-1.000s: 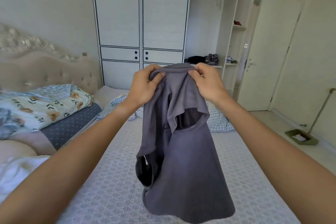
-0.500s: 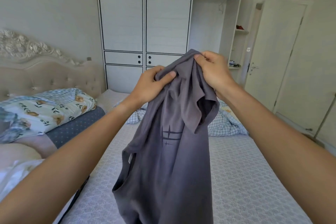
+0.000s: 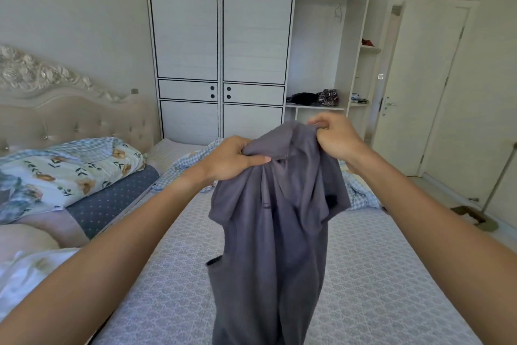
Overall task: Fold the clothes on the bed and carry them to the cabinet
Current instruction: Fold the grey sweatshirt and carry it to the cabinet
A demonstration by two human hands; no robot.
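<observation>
— What's changed?
— The grey shirt (image 3: 268,232) has turned; its printed mark no longer shows, and both hands have dropped lower.
— Grip?
— The left hand (image 3: 232,158) and right hand (image 3: 334,139) each pinch its top edge, slightly apart, over the bed (image 3: 391,274).
— Folded yet?
— No; the cabinet (image 3: 221,50) beyond waits.

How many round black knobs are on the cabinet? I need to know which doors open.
4: two stacked on the left drawer panel, two stacked on the right drawer panel, flanking the centre seam. None seem hidden.
</observation>
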